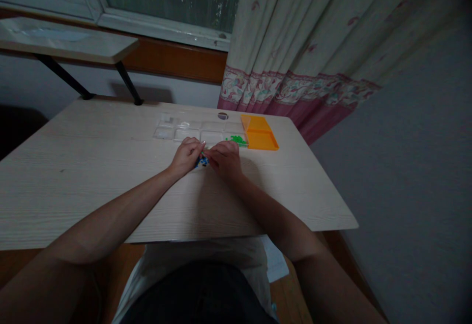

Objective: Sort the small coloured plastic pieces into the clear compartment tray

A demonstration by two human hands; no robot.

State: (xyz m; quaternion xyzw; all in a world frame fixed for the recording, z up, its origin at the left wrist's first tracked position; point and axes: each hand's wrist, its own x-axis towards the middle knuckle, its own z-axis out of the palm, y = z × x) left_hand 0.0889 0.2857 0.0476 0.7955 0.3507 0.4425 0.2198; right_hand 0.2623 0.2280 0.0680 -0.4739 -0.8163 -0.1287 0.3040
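Over the pale, wood-grained table [287, 179], we see the left hand [186, 157] with fingers closed on a small blue, white and dark object [202, 160]; the right hand [225, 159] meets it with bent fingers, whose pinch we cannot tell. Just beyond lies a clear plastic compartment tray [188, 134] bearing small green pieces [238, 140], beside an orange rectangular plastic case [262, 140]. We judge that a loosened hold could drop the object, and a knuckle striking the tray could scatter the pieces.
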